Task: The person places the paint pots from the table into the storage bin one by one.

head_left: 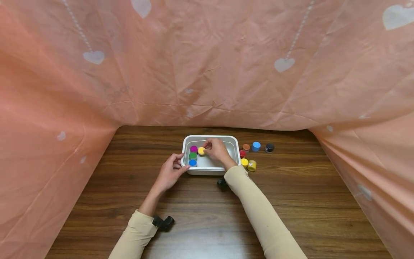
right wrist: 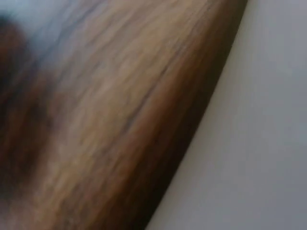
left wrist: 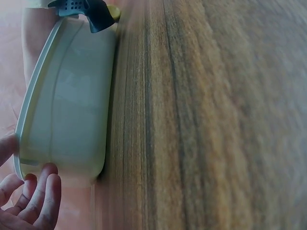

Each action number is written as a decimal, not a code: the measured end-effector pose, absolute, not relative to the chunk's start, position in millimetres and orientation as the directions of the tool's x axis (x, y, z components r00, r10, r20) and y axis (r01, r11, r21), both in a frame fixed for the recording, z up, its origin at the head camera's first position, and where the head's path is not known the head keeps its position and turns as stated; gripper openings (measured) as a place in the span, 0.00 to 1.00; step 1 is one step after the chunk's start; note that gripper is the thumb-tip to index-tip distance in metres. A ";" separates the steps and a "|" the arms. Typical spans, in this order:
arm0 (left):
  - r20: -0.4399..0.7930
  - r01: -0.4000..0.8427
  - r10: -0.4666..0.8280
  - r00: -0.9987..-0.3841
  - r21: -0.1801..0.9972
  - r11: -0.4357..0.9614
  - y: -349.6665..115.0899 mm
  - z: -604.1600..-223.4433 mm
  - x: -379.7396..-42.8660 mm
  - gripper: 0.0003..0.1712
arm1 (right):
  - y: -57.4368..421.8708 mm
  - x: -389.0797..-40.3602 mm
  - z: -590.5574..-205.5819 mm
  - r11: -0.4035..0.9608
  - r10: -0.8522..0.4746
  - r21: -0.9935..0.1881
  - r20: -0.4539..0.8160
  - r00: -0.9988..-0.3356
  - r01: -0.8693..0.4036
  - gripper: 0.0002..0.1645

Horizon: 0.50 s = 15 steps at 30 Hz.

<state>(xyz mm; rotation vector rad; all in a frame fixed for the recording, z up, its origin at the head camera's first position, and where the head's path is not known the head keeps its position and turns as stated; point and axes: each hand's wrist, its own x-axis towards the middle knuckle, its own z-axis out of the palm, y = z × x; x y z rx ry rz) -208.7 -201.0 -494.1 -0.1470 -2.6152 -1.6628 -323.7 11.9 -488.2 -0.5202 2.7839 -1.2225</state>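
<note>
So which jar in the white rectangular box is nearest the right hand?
The round yellow-topped jar, at the right hand; the purple, green and blue ones are farther left.

Soft glare whitens the near part of the desk [head_left: 200,241]. The right wrist view is blurred throughout.

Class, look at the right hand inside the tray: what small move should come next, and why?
Probably, the right hand should settle and release the yellow-topped pot: it holds that pot inside the white tray, beside the purple-topped pot, while the left hand holds the tray's edge.
</note>
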 end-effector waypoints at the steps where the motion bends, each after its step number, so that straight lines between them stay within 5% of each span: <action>1: 0.086 0.103 0.061 -0.994 0.901 0.421 -200.8 -493.8 -208.3 0.29 | 12.1 -323.8 -488.5 0.633 -0.324 -0.721 0.082 -0.943 -0.281 0.05; 15: 0.094 0.108 0.052 -0.994 0.903 0.416 -200.6 -495.2 -209.0 0.30 | 13.0 -326.2 -491.1 0.636 -0.341 -0.730 0.028 -0.940 -0.252 0.11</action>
